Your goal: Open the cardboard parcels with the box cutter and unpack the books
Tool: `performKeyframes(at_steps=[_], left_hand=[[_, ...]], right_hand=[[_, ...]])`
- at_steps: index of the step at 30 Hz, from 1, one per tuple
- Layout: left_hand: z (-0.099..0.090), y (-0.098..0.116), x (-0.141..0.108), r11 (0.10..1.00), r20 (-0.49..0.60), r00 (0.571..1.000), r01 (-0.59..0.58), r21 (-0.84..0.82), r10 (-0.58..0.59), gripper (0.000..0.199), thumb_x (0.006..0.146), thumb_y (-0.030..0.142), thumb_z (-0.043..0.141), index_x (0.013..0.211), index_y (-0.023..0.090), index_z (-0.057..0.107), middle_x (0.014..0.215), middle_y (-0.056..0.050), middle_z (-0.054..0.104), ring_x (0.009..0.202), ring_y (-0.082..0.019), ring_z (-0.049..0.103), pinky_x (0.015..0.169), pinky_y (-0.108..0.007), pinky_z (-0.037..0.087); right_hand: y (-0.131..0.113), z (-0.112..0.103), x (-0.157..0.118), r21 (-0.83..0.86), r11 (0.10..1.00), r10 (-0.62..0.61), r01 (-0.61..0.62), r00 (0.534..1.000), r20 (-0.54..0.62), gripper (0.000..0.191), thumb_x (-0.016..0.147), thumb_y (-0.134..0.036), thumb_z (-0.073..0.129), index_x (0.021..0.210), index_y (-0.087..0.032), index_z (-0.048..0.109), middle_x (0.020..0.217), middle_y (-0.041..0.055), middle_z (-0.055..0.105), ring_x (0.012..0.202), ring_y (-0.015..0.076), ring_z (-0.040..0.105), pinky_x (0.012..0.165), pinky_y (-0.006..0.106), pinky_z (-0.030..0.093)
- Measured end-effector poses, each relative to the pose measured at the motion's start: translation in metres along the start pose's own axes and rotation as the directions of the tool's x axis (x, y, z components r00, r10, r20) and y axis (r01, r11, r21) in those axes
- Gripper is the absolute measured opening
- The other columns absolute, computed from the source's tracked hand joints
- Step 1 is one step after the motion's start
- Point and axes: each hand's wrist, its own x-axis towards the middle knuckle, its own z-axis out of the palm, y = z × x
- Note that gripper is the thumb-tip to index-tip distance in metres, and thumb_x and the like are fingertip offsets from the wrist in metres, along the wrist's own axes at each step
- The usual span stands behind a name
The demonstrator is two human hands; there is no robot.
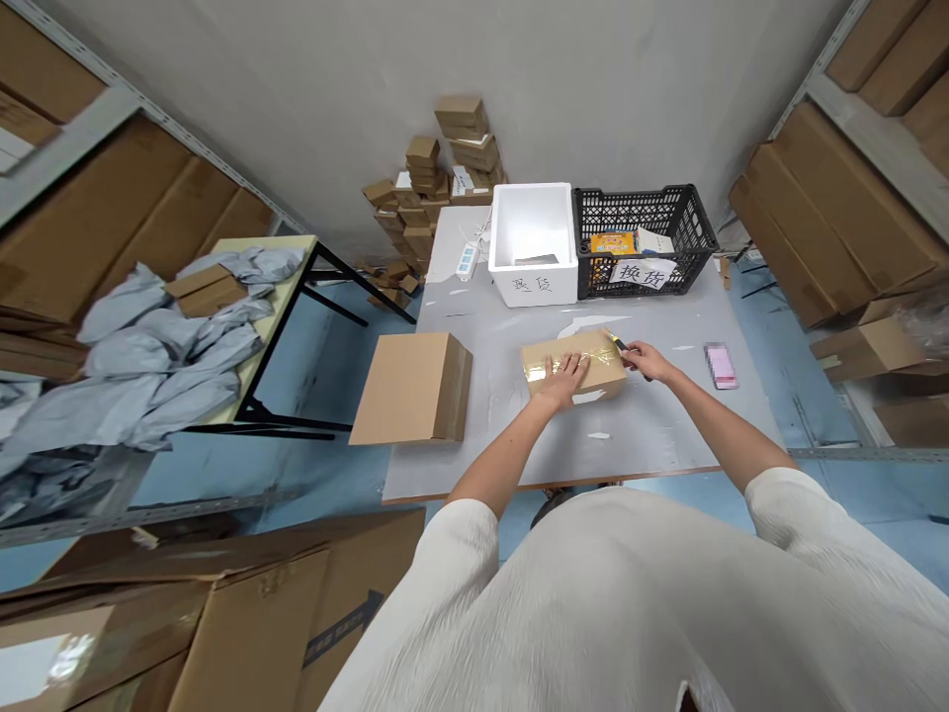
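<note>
On the desk (498,405), the taped carton (597,352) is being pressed by the flat, open left hand (566,378), seemingly for steadiness, while the cutter (618,343) is being gripped in the curled right hand (647,360).

Counted at the tabletop (489,465): cardboard cartons (573,362), two; cutter (617,341), one; white foam box (534,227), one; black crate (686,272), one; power strip (467,261), one; phone (721,366), one. Side table (286,326): brown box (206,290), one; grey parcels (133,346), several, overlapping, exact number undeterminable. Stacked boxes by the wall (422,203): more than ten, partly hidden.
</note>
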Motion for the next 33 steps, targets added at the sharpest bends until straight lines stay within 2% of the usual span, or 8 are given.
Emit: performKeyframes(at_steps=[4, 8, 12, 18, 21, 25, 29, 33], left_hand=[[-0.005, 0.001, -0.005, 1.000, -0.044, 0.999, 0.019, 0.017, -0.018, 0.118, 0.087, 0.023, 0.071, 0.181, 0.028, 0.000, 0.189, -0.016, 0.015, 0.176, -0.038, 0.007, 0.136, -0.073, -0.001], [-0.014, 0.015, -0.003, 0.991, -0.140, 0.987, 0.067, -0.112, -0.083, 0.093, 0.095, 0.042, 0.068, 0.176, 0.026, 0.026, 0.180, -0.018, 0.035, 0.170, -0.038, 0.025, 0.137, -0.062, 0.013], [-0.019, 0.035, 0.008, 0.985, -0.207, 0.974, 0.054, -0.163, -0.088, 0.073, 0.092, 0.053, 0.077, 0.156, 0.025, 0.053, 0.158, -0.017, 0.053, 0.152, -0.037, 0.046, 0.130, -0.051, 0.028], [-0.018, 0.043, 0.028, 0.985, -0.176, 0.976, 0.102, -0.141, -0.126, 0.077, 0.083, 0.048, 0.091, 0.148, 0.026, 0.055, 0.151, -0.015, 0.058, 0.149, -0.037, 0.048, 0.128, -0.050, 0.029], [-0.018, 0.042, 0.032, 0.988, -0.161, 0.979, 0.104, -0.111, -0.122, 0.083, 0.077, 0.045, 0.097, 0.144, 0.025, 0.055, 0.148, -0.015, 0.058, 0.146, -0.037, 0.051, 0.130, -0.053, 0.026], [-0.016, 0.043, 0.030, 0.991, -0.179, 0.979, 0.076, -0.115, -0.095, 0.077, 0.079, 0.040, 0.096, 0.143, 0.024, 0.056, 0.147, -0.015, 0.056, 0.146, -0.037, 0.053, 0.133, -0.054, 0.020], [-0.014, 0.042, 0.023, 0.989, -0.186, 0.980, 0.047, -0.140, -0.073, 0.073, 0.082, 0.037, 0.093, 0.143, 0.027, 0.056, 0.146, -0.014, 0.055, 0.143, -0.036, 0.054, 0.129, -0.050, 0.030], [-0.014, 0.040, 0.020, 0.993, -0.164, 0.986, 0.020, -0.117, -0.039, 0.072, 0.081, 0.038, 0.094, 0.141, 0.027, 0.056, 0.144, -0.013, 0.055, 0.142, -0.036, 0.054, 0.125, -0.046, 0.037]], right_hand=[[-0.001, 0.002, -0.013, 0.018, 1.000, 0.002, -0.004, 0.996, 0.092, 0.029, 0.093, -0.043, 0.080, 0.106, -0.022, 0.064, 0.117, 0.0114, 0.083, 0.104, 0.0227, 0.080, 0.081, 0.028, 0.061], [-0.001, -0.004, -0.020, -0.092, 0.996, -0.007, 0.016, 0.996, 0.093, 0.027, 0.098, -0.047, 0.070, 0.110, -0.023, 0.068, 0.125, 0.0092, 0.081, 0.102, 0.0212, 0.080, 0.079, 0.028, 0.062], [-0.003, -0.023, -0.025, -0.189, 0.982, -0.020, 0.024, 0.999, 0.025, 0.028, 0.104, -0.047, 0.058, 0.100, -0.022, 0.069, 0.108, 0.0086, 0.082, 0.085, 0.0184, 0.077, 0.067, 0.025, 0.059], [-0.006, -0.056, -0.038, -0.230, 0.973, 0.006, 0.004, 0.999, 0.044, 0.026, 0.103, -0.046, 0.068, 0.114, -0.022, 0.064, 0.089, 0.0055, 0.079, 0.064, 0.0158, 0.070, 0.056, 0.024, 0.055], [-0.006, -0.069, -0.039, -0.305, 0.952, -0.006, 0.032, 0.996, 0.086, 0.027, 0.099, -0.045, 0.075, 0.112, -0.022, 0.067, 0.088, 0.0043, 0.079, 0.068, 0.0174, 0.072, 0.061, 0.026, 0.056], [-0.003, -0.081, -0.033, -0.498, 0.846, -0.146, 0.190, 0.981, 0.127, 0.027, 0.098, -0.044, 0.072, 0.113, -0.022, 0.079, 0.098, 0.0053, 0.083, 0.091, 0.0245, 0.076, 0.083, 0.033, 0.059], [0.000, -0.084, -0.023, -0.630, 0.733, -0.234, 0.257, 0.965, 0.121, 0.031, 0.097, -0.041, 0.070, 0.120, -0.025, 0.085, 0.120, 0.0069, 0.084, 0.108, 0.0303, 0.075, 0.098, 0.038, 0.056], [-0.001, -0.081, -0.012, -0.719, 0.638, -0.242, 0.276, 0.958, 0.152, 0.034, 0.098, -0.038, 0.067, 0.125, -0.027, 0.085, 0.122, 0.0096, 0.083, 0.112, 0.0333, 0.073, 0.102, 0.042, 0.053]])
